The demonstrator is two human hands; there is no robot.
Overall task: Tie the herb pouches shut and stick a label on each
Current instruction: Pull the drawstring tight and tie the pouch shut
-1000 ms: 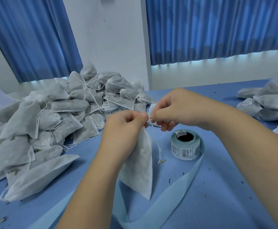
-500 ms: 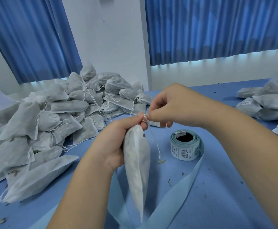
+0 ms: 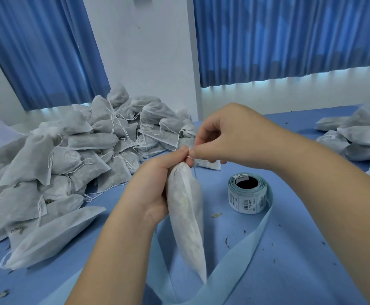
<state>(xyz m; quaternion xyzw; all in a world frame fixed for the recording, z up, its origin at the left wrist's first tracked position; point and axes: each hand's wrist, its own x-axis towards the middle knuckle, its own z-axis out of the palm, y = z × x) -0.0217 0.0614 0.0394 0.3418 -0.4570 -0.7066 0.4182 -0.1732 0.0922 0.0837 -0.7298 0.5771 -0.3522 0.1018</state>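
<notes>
Gripping the gathered neck of a white pouch (image 3: 187,212), the left hand (image 3: 148,186) holds it hanging above the blue table (image 3: 289,256), left of the label roll (image 3: 248,194). The right hand (image 3: 230,137) pinches the drawstring (image 3: 190,156) at the pouch's mouth. Far left of the roll lies a heap of pouches (image 3: 69,161). A pale backing strip (image 3: 245,245) trails from the roll. More pouches (image 3: 362,137) lie to its right.

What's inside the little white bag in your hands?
Pale dried bits show faintly through the pouch cloth, like the crumbs on the table. The cloth blurs what they are, and the left hand and right hand cover its neck.
</notes>
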